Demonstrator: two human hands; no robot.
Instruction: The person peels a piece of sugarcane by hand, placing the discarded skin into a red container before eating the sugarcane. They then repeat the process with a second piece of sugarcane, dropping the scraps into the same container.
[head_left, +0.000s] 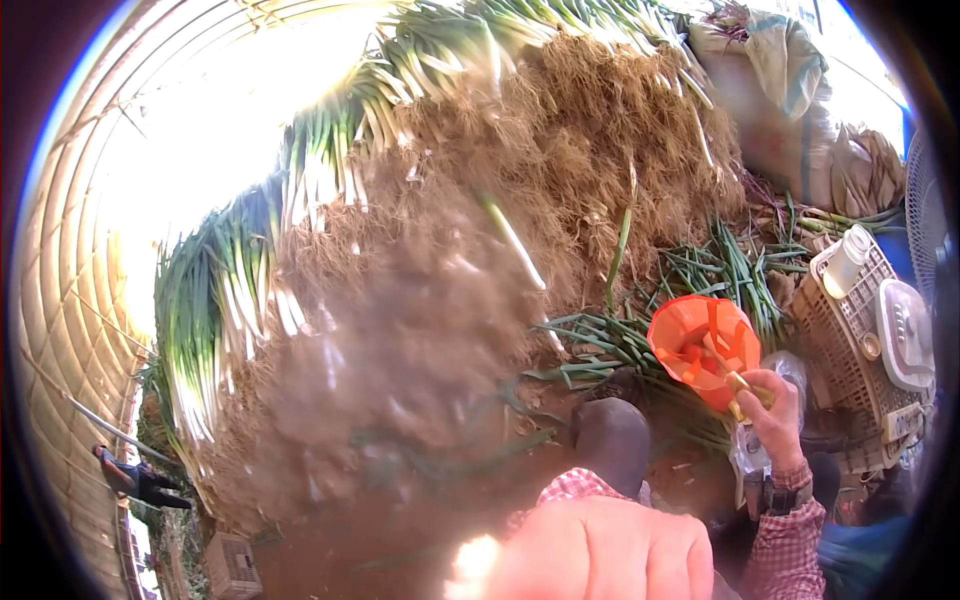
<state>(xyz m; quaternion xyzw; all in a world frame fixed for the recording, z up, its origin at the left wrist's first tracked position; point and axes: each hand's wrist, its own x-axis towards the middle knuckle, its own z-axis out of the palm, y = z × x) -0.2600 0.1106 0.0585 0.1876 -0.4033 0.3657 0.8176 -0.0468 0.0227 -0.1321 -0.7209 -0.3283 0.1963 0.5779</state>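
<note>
Cone of orange plastic (700, 345) pinched in right hand (778, 420), down-right of the scallion roots (560, 150) — left hand (600, 550) nearer, curled shut, contents hidden.

Red checked sleeves (790, 545), dark wristwatch (785, 496)

The person's left hand (600, 550) fills the 6 o'clock edge of the view, very close and blurred, with its fingers curled into a fist. The right hand (775, 412) is raised at about 4 o'clock with the fingers closed in a grip. Its forearm, in a checked sleeve (790, 545) with a wristwatch (782, 495), runs down toward 5 o'clock.
</note>
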